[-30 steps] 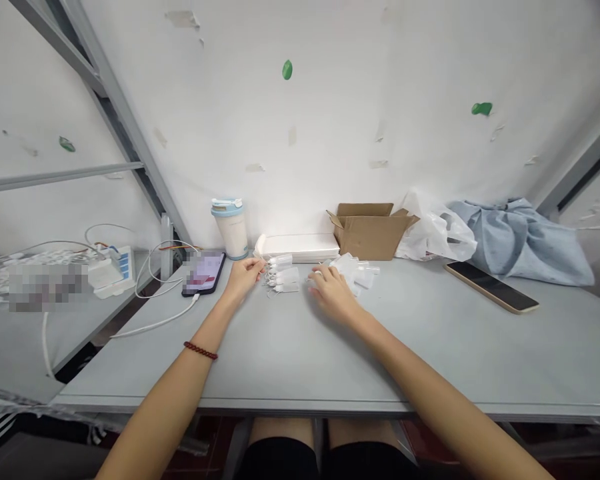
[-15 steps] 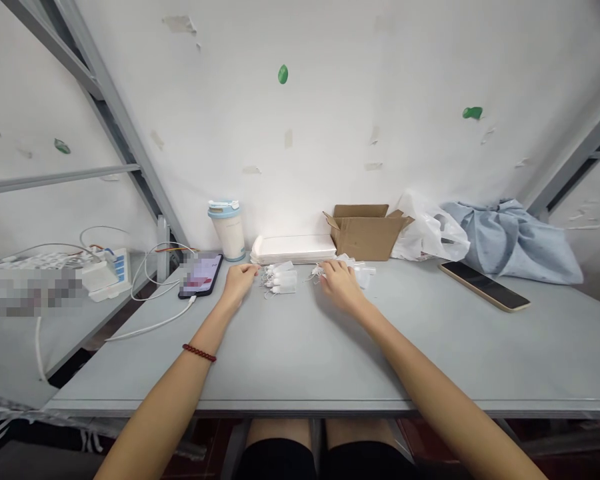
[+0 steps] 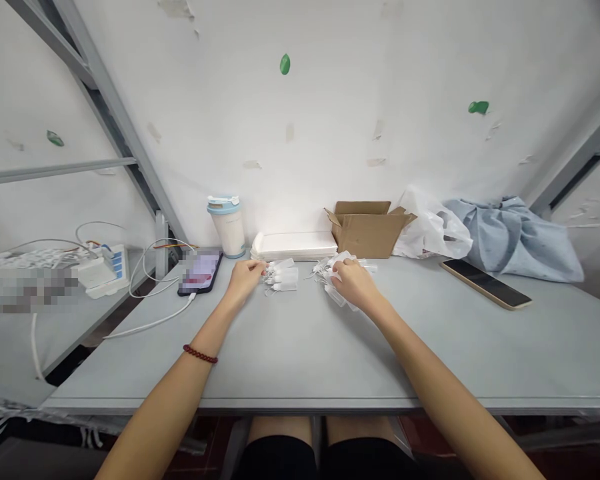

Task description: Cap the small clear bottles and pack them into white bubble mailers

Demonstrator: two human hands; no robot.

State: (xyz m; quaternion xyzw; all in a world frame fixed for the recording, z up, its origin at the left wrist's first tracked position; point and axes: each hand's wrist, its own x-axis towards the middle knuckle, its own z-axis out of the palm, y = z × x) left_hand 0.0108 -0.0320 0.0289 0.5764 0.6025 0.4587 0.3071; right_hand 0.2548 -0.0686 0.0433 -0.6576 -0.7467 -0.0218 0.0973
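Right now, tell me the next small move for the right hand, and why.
Probably draw one piece out of the loose pile of white tags toward the neat stack: the right hand rests on the loose pile, fingers curled over it, while the left hand touches the stack's strings.

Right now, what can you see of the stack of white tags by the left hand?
The stack of white tags is a handful of small, flat, oblong pieces, paper or thin plastic by the look, lying overlapped on the grey table. Thin strings bunch at their left ends, where the fingertips of the left hand touch them. A white tray lies just behind it. The right hand, on a looser pile, is clear of it. Any print is too small to tell.
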